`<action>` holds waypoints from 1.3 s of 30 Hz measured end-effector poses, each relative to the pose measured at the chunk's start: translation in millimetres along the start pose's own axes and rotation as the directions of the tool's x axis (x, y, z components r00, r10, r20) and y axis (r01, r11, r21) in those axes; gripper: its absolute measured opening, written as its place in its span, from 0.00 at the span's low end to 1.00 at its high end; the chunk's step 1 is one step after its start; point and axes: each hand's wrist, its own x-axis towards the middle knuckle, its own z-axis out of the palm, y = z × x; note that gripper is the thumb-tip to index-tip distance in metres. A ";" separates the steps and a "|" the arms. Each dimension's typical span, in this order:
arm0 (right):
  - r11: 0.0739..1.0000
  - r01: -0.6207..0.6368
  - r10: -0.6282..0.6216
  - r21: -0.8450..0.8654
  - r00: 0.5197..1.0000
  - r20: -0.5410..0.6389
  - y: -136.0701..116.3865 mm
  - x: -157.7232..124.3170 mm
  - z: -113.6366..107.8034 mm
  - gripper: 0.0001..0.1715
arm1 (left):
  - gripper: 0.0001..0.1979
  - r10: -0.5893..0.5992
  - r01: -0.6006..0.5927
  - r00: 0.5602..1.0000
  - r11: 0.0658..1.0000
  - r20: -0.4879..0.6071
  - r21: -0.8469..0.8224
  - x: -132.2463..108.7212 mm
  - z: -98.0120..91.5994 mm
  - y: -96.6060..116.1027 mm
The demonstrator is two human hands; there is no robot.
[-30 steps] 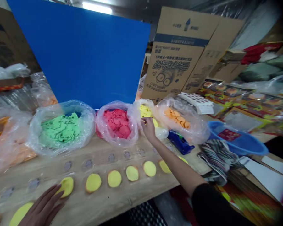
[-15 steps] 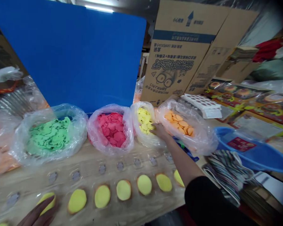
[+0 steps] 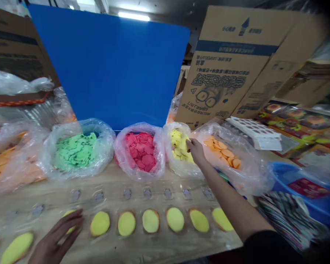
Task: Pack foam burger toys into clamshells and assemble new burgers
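My right hand (image 3: 196, 149) is pinched at the bag of yellow pieces (image 3: 178, 145), with a yellow piece between its fingers. My left hand (image 3: 61, 234) hovers, fingers spread, over a yellow-topped disc (image 3: 70, 228) at the lower left, partly covering it. A row of yellow-topped round discs (image 3: 127, 223) lies in clear plastic trays along the front of the table (image 3: 118, 249). Small grey items (image 3: 147, 193) sit in the tray hollows behind them. Bags of green pieces (image 3: 76, 151) and red pieces (image 3: 140, 151) stand left of the yellow bag, and orange pieces (image 3: 222, 151) right of it.
A blue panel (image 3: 110, 69) and a cardboard box (image 3: 225, 66) rise behind the bags. At the right are a blue basin (image 3: 291, 183), a striped cloth (image 3: 294, 216) and white trays (image 3: 255, 132). Another bag of orange pieces (image 3: 5, 161) lies far left.
The view has shifted left, so things appear further right. My right hand has drawn back slightly with a yellow piece lifted from the bag. My left hand shows more fully.
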 end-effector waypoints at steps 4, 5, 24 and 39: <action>0.967 0.077 -0.114 0.245 0.983 0.143 -72.7 -36.0 18.5 0.23 | 0.11 -0.301 0.387 0.921 0.786 0.247 -0.482 23.8 -11.9 40.6; 0.929 0.060 -0.151 0.365 0.962 0.226 -93.2 -50.9 26.8 0.22 | 0.14 -0.360 0.483 0.876 0.662 0.323 -0.573 30.2 -15.4 51.3; 0.839 -0.250 -0.471 0.484 0.113 0.875 -352.4 -350.1 293.9 0.17 | 0.19 -0.830 0.490 0.498 0.028 0.253 -0.871 -74.9 -147.5 -121.0; 0.595 0.446 -0.785 0.669 0.145 0.602 -423.3 -457.9 446.9 0.10 | 0.13 -0.754 0.847 0.438 0.529 -0.488 -0.058 -148.4 -246.6 -322.0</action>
